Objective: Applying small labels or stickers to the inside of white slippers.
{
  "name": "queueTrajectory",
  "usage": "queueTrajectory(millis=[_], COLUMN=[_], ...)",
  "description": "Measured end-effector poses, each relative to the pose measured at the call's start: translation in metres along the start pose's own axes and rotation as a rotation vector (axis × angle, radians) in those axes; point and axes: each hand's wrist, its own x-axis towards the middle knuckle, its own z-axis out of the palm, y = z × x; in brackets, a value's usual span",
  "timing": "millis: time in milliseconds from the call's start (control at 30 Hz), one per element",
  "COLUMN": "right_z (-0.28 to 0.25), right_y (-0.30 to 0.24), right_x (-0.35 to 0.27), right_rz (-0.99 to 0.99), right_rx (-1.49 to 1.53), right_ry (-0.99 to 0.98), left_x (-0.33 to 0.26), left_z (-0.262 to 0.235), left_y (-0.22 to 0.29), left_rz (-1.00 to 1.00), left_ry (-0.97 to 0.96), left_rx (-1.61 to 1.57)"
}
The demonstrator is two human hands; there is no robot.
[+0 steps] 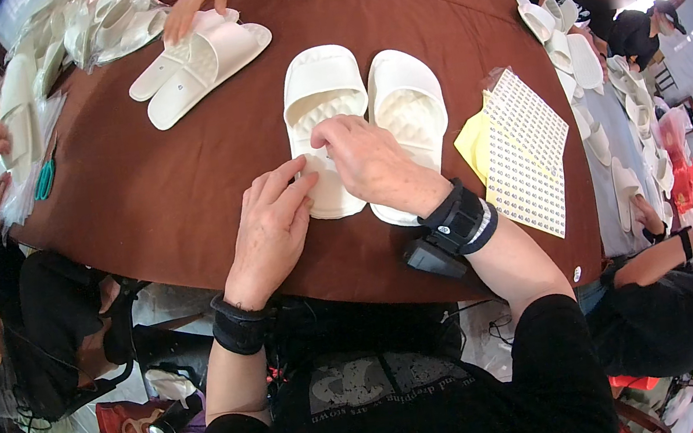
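Observation:
A pair of white slippers lies in front of me with the toes pointing away: the left slipper (pixel 329 192) and the right slipper (pixel 406 100). My right hand (pixel 379 163) is over the left slipper's footbed, just behind its strap. Its fingers are curled downward, and whatever they may pinch is hidden beneath them. My left hand (pixel 271 227) is at the left slipper's outer edge, its thumb and forefinger apart and the tips touching the rim. Right of the pair are a sheet of small printed stickers (pixel 526 160) and a yellow sheet (pixel 471 146) partly under it.
A second white slipper pair (pixel 205 63) is at the far left, touched by another person's hand (pixel 197 3). Bagged slippers (pixel 107 28) and teal-handled scissors (pixel 45 177) lie along the left side of the brown-covered table (pixel 158 199). More slippers (pixel 583 61) line a table at right, where people work.

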Motion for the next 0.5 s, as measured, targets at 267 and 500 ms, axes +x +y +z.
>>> queueTrajectory(millis=[267, 500], right_z=[-0.011, -0.011], right_y=[0.007, 0.007], right_x=[0.001, 0.0], right_rz=[0.149, 0.057], right_rx=[0.266, 0.192], right_ry=[0.01, 0.006], left_x=[0.0, 0.0], left_z=[0.002, 0.003], left_y=[-0.001, -0.002], left_rz=[0.038, 0.041], left_ry=[0.044, 0.043], left_rx=[0.012, 0.012])
